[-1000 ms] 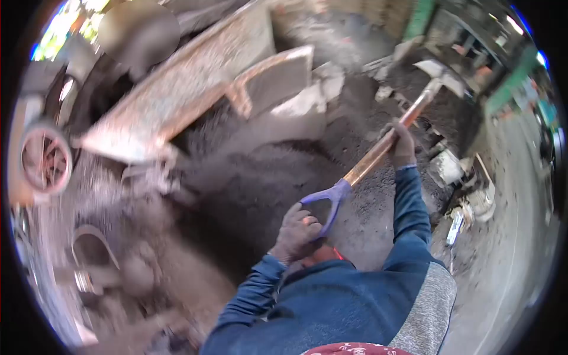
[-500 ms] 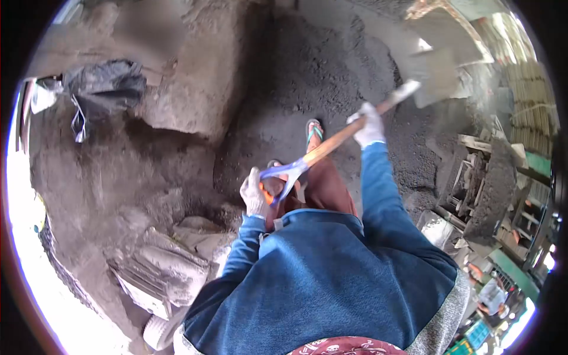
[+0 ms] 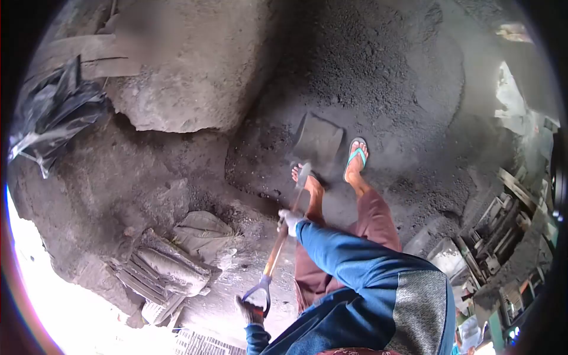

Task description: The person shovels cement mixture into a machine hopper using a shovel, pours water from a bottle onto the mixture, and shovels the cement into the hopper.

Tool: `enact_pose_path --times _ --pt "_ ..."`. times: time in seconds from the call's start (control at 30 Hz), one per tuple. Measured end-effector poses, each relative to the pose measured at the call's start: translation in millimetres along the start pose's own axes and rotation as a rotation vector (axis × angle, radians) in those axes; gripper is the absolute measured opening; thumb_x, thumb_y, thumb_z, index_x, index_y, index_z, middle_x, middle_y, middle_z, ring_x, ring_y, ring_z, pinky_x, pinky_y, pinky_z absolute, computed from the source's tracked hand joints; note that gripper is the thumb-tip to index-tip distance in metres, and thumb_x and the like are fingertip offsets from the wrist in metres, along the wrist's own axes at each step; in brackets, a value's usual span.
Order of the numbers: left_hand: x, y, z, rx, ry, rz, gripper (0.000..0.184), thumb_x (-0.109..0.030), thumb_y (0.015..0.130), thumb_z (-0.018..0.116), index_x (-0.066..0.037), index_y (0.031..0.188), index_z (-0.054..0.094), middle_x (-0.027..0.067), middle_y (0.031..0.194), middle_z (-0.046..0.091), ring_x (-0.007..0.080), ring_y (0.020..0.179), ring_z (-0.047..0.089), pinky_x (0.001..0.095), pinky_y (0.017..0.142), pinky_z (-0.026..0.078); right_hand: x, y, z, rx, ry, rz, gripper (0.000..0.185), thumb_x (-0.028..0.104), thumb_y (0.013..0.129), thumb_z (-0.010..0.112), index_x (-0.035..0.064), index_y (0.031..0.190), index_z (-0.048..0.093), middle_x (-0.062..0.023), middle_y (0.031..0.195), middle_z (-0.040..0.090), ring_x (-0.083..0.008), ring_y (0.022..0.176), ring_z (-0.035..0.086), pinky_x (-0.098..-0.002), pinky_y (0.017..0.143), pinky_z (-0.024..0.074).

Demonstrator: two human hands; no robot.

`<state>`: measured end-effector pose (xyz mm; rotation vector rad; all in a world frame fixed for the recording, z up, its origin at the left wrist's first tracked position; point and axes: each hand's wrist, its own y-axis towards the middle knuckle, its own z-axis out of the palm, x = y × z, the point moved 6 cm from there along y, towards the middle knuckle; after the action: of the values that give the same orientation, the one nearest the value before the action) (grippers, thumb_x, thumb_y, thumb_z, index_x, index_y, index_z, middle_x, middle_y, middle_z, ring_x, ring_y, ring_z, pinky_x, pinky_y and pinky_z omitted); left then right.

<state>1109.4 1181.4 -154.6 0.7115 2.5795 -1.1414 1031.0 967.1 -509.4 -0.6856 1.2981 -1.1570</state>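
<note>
A shovel point(image 3: 319, 141) points away from me, its flat dark blade low over the dark, gritty ground beside my feet. At the near end of its wooden shaft, my left hand point(image 3: 249, 311), in a pale glove, is closed round the blue D-shaped handle. Farther up the shaft my gloved right hand point(image 3: 290, 221) wraps round the wood. Whether the blade touches the ground or carries any loose material, I cannot tell.
Dark loose material point(image 3: 378, 71) spreads ahead of my sandalled feet point(image 3: 357, 155). A large block-like mass point(image 3: 189, 77) rises at the upper left, near crumpled black plastic point(image 3: 56, 112). Dusty stacked pieces point(image 3: 160, 266) lie at lower left; metal parts and debris point(image 3: 497, 225) crowd the right.
The shovel has swung from the upper right to the middle, its blade now near my feet. Both hands have come down and left with it, and my body has turned.
</note>
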Motion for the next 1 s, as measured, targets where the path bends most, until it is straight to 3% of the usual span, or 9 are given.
enact_pose_path --times 0.07,0.1,0.13,0.2,0.23,0.3,0.4,0.87,1.0 --pt "-1.5 13.7 100.9 0.15 -0.205 0.137 0.033 -0.034 0.097 0.06 -0.003 0.085 0.066 0.0067 0.076 0.063 0.0187 0.06 0.056 0.0364 0.054 0.048 96.9 6.9 -7.1 0.048 -0.08 -0.124 0.014 0.023 0.092 0.062 0.0109 0.087 0.057 -0.0112 0.071 0.062 -0.0284 0.064 0.063 -0.0484 0.061 0.0547" --pt "-2.7 38.3 137.0 0.067 0.181 0.34 0.033 -0.024 0.096 0.058 0.003 0.112 0.068 0.0104 0.092 0.069 0.022 0.076 0.064 0.0371 0.068 0.053 180.3 52.3 -14.7 0.108 0.217 -0.789 0.014 0.024 0.093 0.061 0.0097 0.09 0.058 -0.0132 0.079 0.066 -0.0293 0.073 0.067 -0.0457 0.07 0.0566" --pt "-10.4 27.4 189.9 0.147 0.386 0.542 0.029 -0.019 0.095 0.057 0.002 0.114 0.066 0.0091 0.088 0.066 0.0206 0.074 0.06 0.0367 0.067 0.052 211.0 73.8 -22.3 0.332 0.156 -0.129 0.015 0.022 0.093 0.061 0.0082 0.091 0.056 -0.0104 0.08 0.063 -0.0279 0.073 0.066 -0.0421 0.076 0.0569" --pt "-22.8 -5.5 294.6 0.206 0.742 1.017 0.027 -0.009 0.095 0.055 -0.002 0.119 0.063 0.0063 0.08 0.059 0.0179 0.069 0.054 0.0358 0.066 0.049 307.6 -40.3 -17.0 0.051 0.13 -0.247 0.018 0.021 0.091 0.063 0.0084 0.084 0.053 -0.0063 0.07 0.054 -0.0248 0.064 0.061 -0.0444 0.065 0.0556" --pt "-10.6 9.2 304.0 0.269 0.305 0.657 0.019 -0.012 0.095 0.057 0.0 0.108 0.063 0.0052 0.075 0.055 0.0168 0.067 0.051 0.0371 0.063 0.048 335.6 -26.4 -24.7 0.042 0.052 -0.465 0.019 0.021 0.09 0.064 0.009 0.082 0.052 -0.0058 0.066 0.05 -0.0238 0.061 0.059 -0.0453 0.061 0.0545" --pt "-20.1 -28.5 291.5 0.275 0.497 1.039 0.023 -0.018 0.095 0.062 0.005 0.096 0.064 0.0037 0.077 0.054 0.0163 0.069 0.049 0.0371 0.061 0.047 323.1 -1.5 -34.8 0.074 0.094 -0.449 0.018 0.021 0.088 0.066 0.0106 0.081 0.054 -0.006 0.065 0.052 -0.0233 0.059 0.057 -0.0462 0.056 0.0524" --pt "12.0 16.8 238.5 0.212 -0.056 0.311 0.023 -0.011 0.092 0.064 0.003 0.109 0.065 0.0031 0.084 0.055 0.0172 0.074 0.052 0.0363 0.064 0.049 271.4 -42.7 -40.1 0.086 0.169 -0.384 0.014 0.021 0.085 0.069 0.0128 0.08 0.059 -0.0056 0.065 0.057 -0.0225 0.057 0.056 -0.0431 0.053 0.0494" --pt "-53.4 -48.5 275.2 0.832 0.164 0.48 0.044 -0.045 0.09 0.067 -0.009 0.071 0.05 0.0049 0.05 0.047 0.0209 0.035 0.046 0.0411 0.035 0.042 221.1 -297.1 -173.3 0.152 0.692 -0.714 0.014 0.016 0.09 0.066 0.0122 0.092 0.053 -0.0039 0.073 0.049 -0.0244 0.059 0.052 -0.0436 0.06 0.0497" --pt "-92.5 -267.4 374.2 1.213 0.3 0.578 0.041 -0.05 0.089 0.063 -0.013 0.077 0.05 0.0028 0.053 0.044 0.0185 0.036 0.044 0.0333 0.035 0.038 284.4 -480.7 -211.1 0.478 0.857 -1.055 0.014 0.016 0.089 0.066 0.0127 0.09 0.052 -0.0043 0.073 0.049 -0.0233 0.064 0.054 -0.0437 0.065 0.0512"
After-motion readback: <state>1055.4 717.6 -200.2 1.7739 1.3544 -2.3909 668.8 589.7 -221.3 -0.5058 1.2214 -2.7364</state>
